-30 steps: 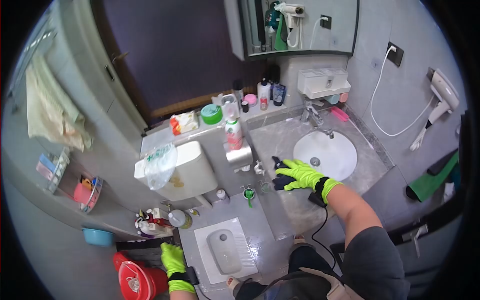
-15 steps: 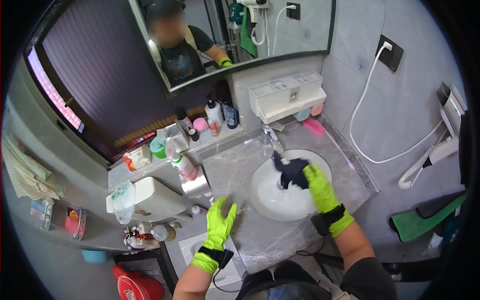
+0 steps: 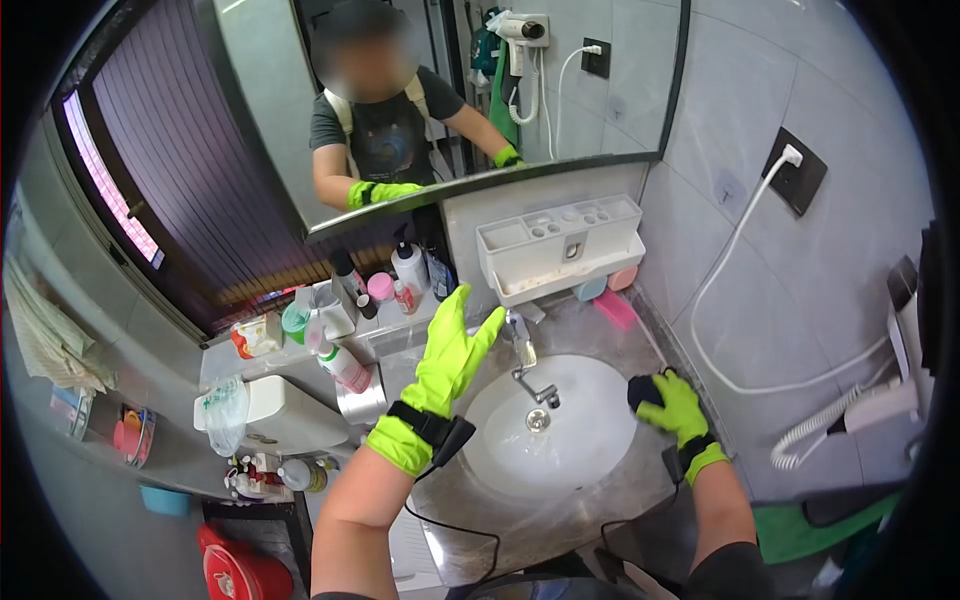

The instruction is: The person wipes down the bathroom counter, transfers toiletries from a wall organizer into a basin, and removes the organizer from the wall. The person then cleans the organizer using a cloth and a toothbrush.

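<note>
My right hand (image 3: 680, 408), in a lime-yellow rubber glove, presses a bunched dark cloth (image 3: 645, 392) on the grey stone counter just right of the basin. Its fingers curl over the cloth and partly hide it. In a matching glove, my left hand (image 3: 452, 350) is raised near the tap, thumb and fingers apart, holding nothing. The chrome tap (image 3: 521, 345), with a jointed spout extension, reaches over the white oval washbasin (image 3: 490, 440). Around the drain the bowl looks wet.
A white wall rack (image 3: 560, 245) stands behind the tap, with a pink item (image 3: 614, 310) below it. Bottles, including a pump bottle (image 3: 409, 268), line the left ledge. A white cord (image 3: 705, 350) hangs along the right wall near a hair dryer (image 3: 880, 400).
My right hand has carried the dark cloth from above the basin onto the counter at its right. My left hand has risen from the counter's left side towards the tap. The view has shifted.
</note>
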A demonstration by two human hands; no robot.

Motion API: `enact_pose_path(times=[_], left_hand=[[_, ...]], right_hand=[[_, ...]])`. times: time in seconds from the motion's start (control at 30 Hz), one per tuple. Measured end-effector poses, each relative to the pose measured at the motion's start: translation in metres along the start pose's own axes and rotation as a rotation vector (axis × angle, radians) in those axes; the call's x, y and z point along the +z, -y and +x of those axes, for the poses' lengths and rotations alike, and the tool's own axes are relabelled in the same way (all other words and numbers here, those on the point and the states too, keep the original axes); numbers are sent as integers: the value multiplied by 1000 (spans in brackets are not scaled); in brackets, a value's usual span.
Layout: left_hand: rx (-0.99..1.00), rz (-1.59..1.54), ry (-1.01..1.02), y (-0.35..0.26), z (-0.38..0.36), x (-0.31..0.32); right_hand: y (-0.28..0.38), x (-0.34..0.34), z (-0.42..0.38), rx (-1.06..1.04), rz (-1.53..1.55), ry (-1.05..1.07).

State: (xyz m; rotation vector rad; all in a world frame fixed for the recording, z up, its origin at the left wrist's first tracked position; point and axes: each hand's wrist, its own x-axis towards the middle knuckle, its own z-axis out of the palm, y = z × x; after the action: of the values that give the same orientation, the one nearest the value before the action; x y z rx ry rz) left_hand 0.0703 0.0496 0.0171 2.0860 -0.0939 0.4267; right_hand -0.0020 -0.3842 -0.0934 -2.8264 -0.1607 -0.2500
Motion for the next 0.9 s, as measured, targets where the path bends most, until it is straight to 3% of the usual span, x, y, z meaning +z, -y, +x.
enact_pose_path(times=[0.03,0.1,0.13,0.17,0.23,0.27,0.3,0.37,0.4,0.43,0.57,0.6,0.63,0.67,0.7,0.77,0.83,0.9], left_hand=[[13,42,-24,1,15,12],[103,125,-105,-7,43,30],[186,191,-165,-9,55,37],[270,255,-222,-10,66,45],[241,231,-211,-3,79,62],[267,207,-240,12,84,75],[292,185,-268,21,87,84],[266,111,-302,14,85,87],[263,74,-315,13,84,87],[260,36,-327,14,82,89],[196,-56,-415,37,81,105],[121,-130,-455,50,83,115],[-31,-223,-336,50,83,112],[-180,-314,-216,50,83,108],[-328,-404,-94,51,83,103],[-331,-501,-24,52,85,94],[-452,-666,148,35,92,69],[-416,-711,156,31,88,63]], right_hand=[[-5,14,-6,-117,-249,-23],[-8,11,9,-58,-59,143],[-17,19,18,-141,19,43],[-24,29,27,-80,337,100],[-18,37,46,54,966,205],[42,4,40,212,792,-123],[65,-6,52,218,1099,-78],[92,-30,72,302,1317,117],[105,-27,84,217,1142,-137],[119,-32,98,234,1097,-245],[163,-100,158,-172,1350,-336],[158,-103,178,-194,1200,-444],[155,-108,195,-213,1046,-544],[157,-118,206,-249,1113,-527],[140,-113,222,-241,1051,-561],[163,-143,208,-294,1302,-431],[152,-141,185,-112,1255,-376],[124,-103,159,23,1019,-482]])
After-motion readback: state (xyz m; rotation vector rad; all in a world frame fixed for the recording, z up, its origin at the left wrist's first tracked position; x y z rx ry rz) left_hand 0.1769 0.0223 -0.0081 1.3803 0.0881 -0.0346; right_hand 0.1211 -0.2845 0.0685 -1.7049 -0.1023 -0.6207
